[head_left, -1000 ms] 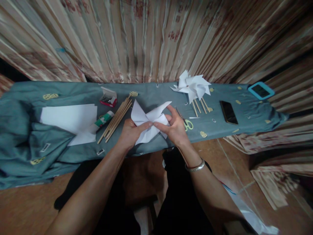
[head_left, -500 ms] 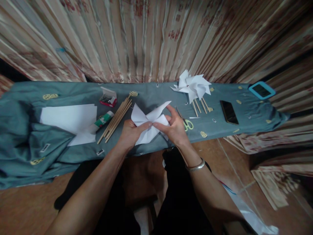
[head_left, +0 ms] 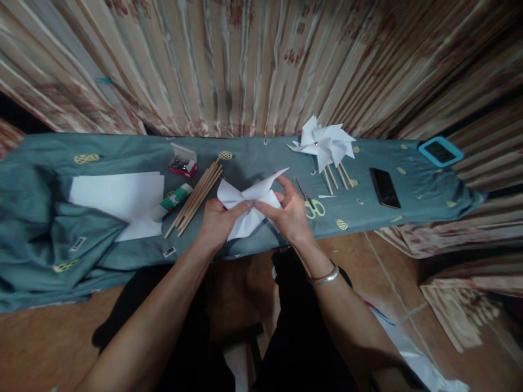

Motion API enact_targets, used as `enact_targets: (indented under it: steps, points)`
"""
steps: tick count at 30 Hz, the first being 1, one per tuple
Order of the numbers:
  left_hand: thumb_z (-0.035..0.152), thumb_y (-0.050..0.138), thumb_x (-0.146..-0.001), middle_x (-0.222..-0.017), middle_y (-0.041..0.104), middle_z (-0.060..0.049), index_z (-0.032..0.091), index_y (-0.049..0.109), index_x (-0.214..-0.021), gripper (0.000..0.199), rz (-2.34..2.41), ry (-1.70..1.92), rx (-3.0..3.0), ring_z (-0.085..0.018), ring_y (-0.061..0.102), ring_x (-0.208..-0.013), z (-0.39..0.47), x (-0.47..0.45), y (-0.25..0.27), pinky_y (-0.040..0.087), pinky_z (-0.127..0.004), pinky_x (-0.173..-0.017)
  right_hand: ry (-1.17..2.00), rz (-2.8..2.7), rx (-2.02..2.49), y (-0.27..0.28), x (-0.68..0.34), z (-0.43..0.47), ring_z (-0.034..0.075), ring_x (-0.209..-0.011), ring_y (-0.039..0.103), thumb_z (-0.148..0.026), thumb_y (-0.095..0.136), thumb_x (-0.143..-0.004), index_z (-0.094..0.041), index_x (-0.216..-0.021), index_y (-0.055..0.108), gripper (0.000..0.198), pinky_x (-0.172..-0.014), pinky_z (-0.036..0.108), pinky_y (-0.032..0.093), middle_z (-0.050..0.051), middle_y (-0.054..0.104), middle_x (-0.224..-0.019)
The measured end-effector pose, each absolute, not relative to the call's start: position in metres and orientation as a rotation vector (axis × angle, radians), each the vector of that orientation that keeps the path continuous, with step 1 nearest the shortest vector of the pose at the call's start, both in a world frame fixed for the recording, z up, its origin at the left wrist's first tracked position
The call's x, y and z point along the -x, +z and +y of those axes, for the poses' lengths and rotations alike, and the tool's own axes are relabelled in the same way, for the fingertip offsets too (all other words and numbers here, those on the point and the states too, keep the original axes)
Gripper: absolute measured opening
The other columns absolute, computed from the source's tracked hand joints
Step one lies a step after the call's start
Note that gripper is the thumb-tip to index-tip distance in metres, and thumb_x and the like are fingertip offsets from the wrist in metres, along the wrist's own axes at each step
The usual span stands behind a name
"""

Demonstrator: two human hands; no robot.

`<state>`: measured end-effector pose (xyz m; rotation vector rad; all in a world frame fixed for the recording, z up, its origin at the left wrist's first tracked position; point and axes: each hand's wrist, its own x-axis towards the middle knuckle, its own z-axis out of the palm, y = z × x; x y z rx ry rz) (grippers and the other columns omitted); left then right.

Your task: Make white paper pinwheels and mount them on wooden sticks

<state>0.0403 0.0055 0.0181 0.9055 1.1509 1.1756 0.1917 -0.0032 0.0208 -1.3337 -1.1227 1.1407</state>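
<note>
Both hands hold a white paper pinwheel above the cloth near its front edge. My left hand grips its left side, the thumb pressed near the centre. From the right, my right hand pinches it, with the thumb also at the middle and a finger behind the raised upper blade. The fingers under the paper are hidden. Just right of my right hand lie scissors with yellow-green handles. Wooden sticks lie in a bundle left of my left hand.
Left are a glue stick, white paper sheets and an open red box of small metal pieces. Finished pinwheels on sticks lie back right, near a phone and a blue-framed device. Curtains hang behind.
The pinwheel's left blade looks lower and more bent over, and my right hand has shifted slightly left, showing more of the scissors. Both hands keep their hold; the view has shifted slightly.
</note>
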Motion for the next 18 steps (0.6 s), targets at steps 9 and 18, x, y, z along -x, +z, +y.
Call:
enact_targets:
  steps: [9,18]
  points:
    - [0.035,0.084,-0.056,-0.068,0.069,-0.001,0.017,0.070,-0.068,0.025,1.157,1.184,-0.943,-0.019,0.063,-0.063,0.0054,-0.0365,0.0166,0.049,-0.029,-0.061,1.158,-1.110,1.322,0.0247,-0.1872,-0.0037,0.024,-0.074,0.071,-0.039,0.085,-0.061,-0.027,-0.134,0.045,0.084,-0.075,0.042,0.059,-0.002,0.075,-0.084]
    - [0.035,0.082,-0.065,-0.059,0.064,0.004,0.018,0.067,-0.062,0.023,1.148,1.119,-1.044,-0.013,0.056,-0.058,0.0051,-0.0307,0.0137,0.046,-0.024,-0.060,1.245,-1.088,1.279,0.0313,-0.1887,-0.0067,0.020,-0.073,0.068,-0.029,0.084,-0.065,-0.027,-0.127,0.046,0.073,-0.077,0.038,0.056,-0.006,0.074,-0.080]
